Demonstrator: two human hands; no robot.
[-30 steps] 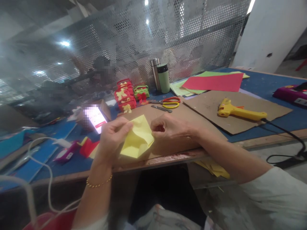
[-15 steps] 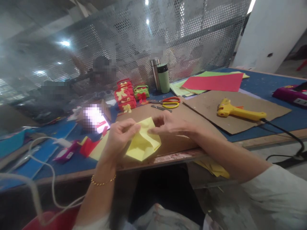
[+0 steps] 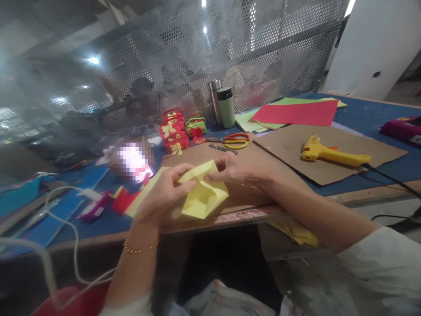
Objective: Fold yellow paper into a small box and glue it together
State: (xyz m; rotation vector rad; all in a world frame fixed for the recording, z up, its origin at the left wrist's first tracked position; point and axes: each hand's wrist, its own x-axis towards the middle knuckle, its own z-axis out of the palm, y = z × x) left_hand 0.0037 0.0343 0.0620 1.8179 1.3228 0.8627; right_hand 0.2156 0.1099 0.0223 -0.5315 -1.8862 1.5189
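Note:
A creased sheet of yellow paper (image 3: 207, 197), partly folded into a hollow shape, is held up over the cardboard at the table's front edge. My left hand (image 3: 167, 186) grips its left side between thumb and fingers. On the upper right edge, my right hand (image 3: 232, 171) pinches the same paper, thumb in front and fingertips hidden behind it. Another flat yellow sheet (image 3: 146, 197) lies beneath my left hand, close to a red paper piece (image 3: 124, 200).
Scissors (image 3: 235, 141) and a craft knife (image 3: 223, 149) lie behind my hands. A yellow glue gun (image 3: 333, 153) rests on cardboard (image 3: 312, 173) at right. Small red paper boxes (image 3: 174, 131), a green bottle (image 3: 226, 109) and a red sheet (image 3: 297, 113) stand or lie farther back. A lit phone (image 3: 134, 162) is at left.
My left hand has shifted slightly, its fingers and thumb farther apart along the paper's left side. The paper has tilted a little; my right hand keeps its pinch.

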